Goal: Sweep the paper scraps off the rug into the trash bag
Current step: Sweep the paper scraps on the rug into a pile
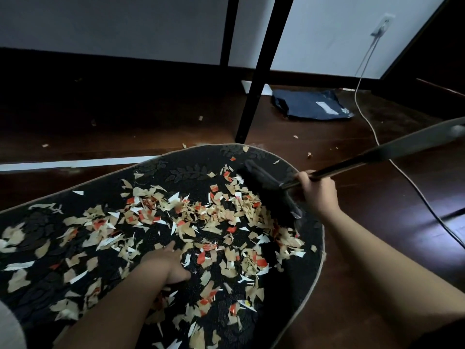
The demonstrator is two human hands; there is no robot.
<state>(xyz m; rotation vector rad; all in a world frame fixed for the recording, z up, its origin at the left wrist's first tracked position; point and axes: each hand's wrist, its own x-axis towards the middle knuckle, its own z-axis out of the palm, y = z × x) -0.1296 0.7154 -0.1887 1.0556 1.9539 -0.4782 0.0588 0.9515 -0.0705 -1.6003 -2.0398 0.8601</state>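
Note:
A dark oval rug [305,268] with a leaf pattern lies on the wooden floor, strewn with tan, white and red paper scraps [201,212]. My right hand [318,191] is shut on the dark handle of a broom, low down by its head. The black broom head [269,190] rests on the rug's far right part, against the scraps. My left hand [167,264] lies flat on the rug among the scraps, fingers spread, holding nothing. A dark blue bag [312,104] lies flat on the floor beyond the rug.
A black table leg [254,96] stands just past the rug's far edge. A white cable [364,107] runs from a wall socket across the floor on the right. A few scraps [309,154] lie on the brown floor. A white strip [75,162] crosses the floor at left.

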